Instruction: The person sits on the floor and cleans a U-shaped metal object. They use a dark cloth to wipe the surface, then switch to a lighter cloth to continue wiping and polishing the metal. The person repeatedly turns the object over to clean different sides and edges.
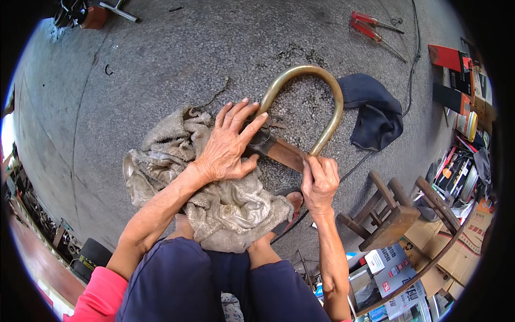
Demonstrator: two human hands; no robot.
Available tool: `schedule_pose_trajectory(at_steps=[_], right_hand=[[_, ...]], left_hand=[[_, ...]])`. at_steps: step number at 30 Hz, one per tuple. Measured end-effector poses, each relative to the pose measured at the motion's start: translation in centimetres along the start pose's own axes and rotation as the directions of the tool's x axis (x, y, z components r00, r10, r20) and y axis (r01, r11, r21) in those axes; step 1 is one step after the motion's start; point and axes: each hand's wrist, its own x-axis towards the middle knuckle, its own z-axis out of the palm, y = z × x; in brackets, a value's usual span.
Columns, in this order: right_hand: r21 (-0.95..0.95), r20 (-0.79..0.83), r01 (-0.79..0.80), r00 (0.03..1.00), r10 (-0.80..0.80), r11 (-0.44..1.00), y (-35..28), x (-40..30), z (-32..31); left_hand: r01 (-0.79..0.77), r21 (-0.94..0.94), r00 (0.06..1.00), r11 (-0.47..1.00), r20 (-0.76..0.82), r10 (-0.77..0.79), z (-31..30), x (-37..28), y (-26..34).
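Observation:
A brass-coloured curved metal tube (307, 69) arches over the floor, its right end meeting a brown wooden bar (286, 155). My right hand (320, 183) is closed in a fist around the right end of the bar, where tube and wood meet. Spread wide, my left hand (227, 147) lies across the bar's other end, fingertips near the tube's left end. Beside the left hand, the bar has a dark section (263, 143) with a thin wire loop around it. A crumpled, stained beige cloth (237, 201) drapes beneath my left hand and over my lower legs.
Red-handled screwdrivers (368, 29) lie far right on the speckled floor (161, 72). A dark blue cloth (374, 110) and a black cable (411, 80) are right of the tube. A wooden stool (388, 229) lies tipped near cardboard boxes (462, 241). A black cylinder (90, 259) stands left.

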Motion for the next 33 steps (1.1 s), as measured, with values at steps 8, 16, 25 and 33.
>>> schedule_pose_trajectory(at_steps=[8, 16, 25, 33], right_hand=[[0.032, 0.045, 0.126, 0.991, -0.127, 0.992, -0.9, 1.8, 2.2], [0.046, 0.001, 0.036, 0.999, -0.036, 0.998, 0.2, 0.4, 1.4], [-0.137, -0.024, -0.135, 0.991, 0.133, 0.981, 3.3, -5.5, -2.2], [0.247, -0.185, -0.581, 0.758, 0.626, 0.776, 1.8, -6.0, -3.7]], left_hand=[[0.068, 0.08, 0.996, 0.994, -0.068, -0.063, 2.5, 0.4, 0.5], [0.049, 0.099, 0.996, 0.994, -0.08, -0.041, 2.5, 0.5, 0.1], [0.052, 0.025, 0.999, 0.998, -0.011, -0.052, 0.2, 0.8, 0.6], [0.035, 0.121, 0.993, 0.992, -0.118, -0.02, -1.3, 15.8, 0.2]])
